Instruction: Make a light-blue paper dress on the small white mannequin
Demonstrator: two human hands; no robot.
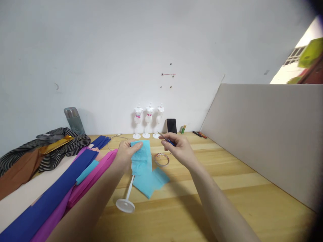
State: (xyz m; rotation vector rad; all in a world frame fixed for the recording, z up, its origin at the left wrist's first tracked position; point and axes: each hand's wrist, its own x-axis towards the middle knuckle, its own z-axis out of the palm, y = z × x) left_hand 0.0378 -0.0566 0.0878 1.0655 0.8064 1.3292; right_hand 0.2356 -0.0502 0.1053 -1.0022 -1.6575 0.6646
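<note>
My left hand [128, 151] is closed around a small white mannequin stand [130, 188], whose upper part is hidden behind a light-blue crinkled sheet [141, 156]. My thumb presses on that sheet; whether it is cloth or crepe paper I cannot tell. The stand tilts, its round base toward me. Between the thumb and fingers of my right hand [178, 148] is a thin pointed tool [170, 142] with a blue handle, its dark tip aimed up and left, apart from the sheet. Another light-blue piece [148, 185] lies on the table below.
Three white mannequins [149, 117] stand by the wall, near a phone [171, 126] and a small green bottle [183, 129]. A ring-shaped pincushion or dish [161, 159] sits between my hands. Coloured sheets [58, 191], striped cloth [54, 148] and a flask [74, 120] fill the left.
</note>
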